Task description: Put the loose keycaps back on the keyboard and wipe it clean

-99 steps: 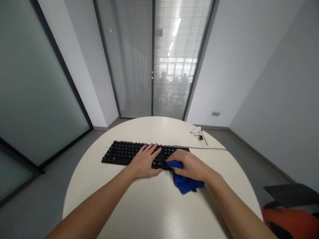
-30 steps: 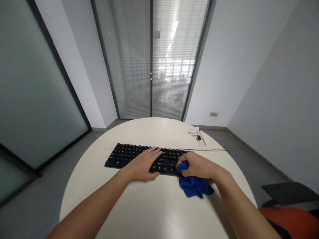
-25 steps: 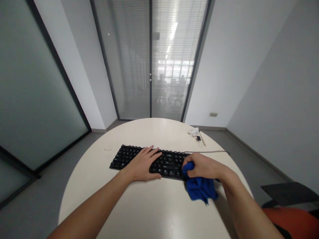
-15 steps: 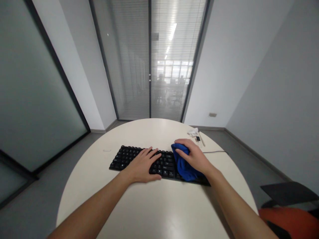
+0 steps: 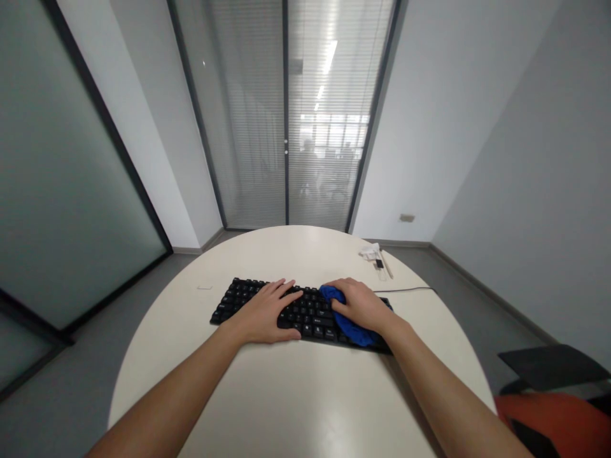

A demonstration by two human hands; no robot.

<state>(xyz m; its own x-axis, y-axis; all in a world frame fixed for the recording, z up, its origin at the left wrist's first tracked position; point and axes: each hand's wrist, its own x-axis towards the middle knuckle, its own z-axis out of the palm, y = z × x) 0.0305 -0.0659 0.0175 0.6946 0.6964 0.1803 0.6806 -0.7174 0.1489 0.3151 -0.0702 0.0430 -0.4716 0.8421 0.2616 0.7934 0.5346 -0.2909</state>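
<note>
A black keyboard (image 5: 312,316) lies across the round white table (image 5: 286,394). My left hand (image 5: 265,313) rests on its left-middle part with fingers spread over the keys and the thumb by the near edge. My right hand (image 5: 360,305) is closed on a blue cloth (image 5: 356,332), pressed onto the right part of the keyboard. The cloth bunches under the palm and hangs toward the near edge; some right-hand keys are hidden beneath it and the hand.
A cable (image 5: 408,290) runs right from the keyboard. Far right on the table lie a crumpled white wrapper (image 5: 370,252), a small black item (image 5: 379,263) and a pale stick (image 5: 387,266). A thin bent piece (image 5: 205,288) lies left. An orange-seated chair (image 5: 554,420) stands at right.
My right hand has slid left and a little away from me with the cloth, uncovering the keyboard's far right corner. My left hand has shifted slightly left.
</note>
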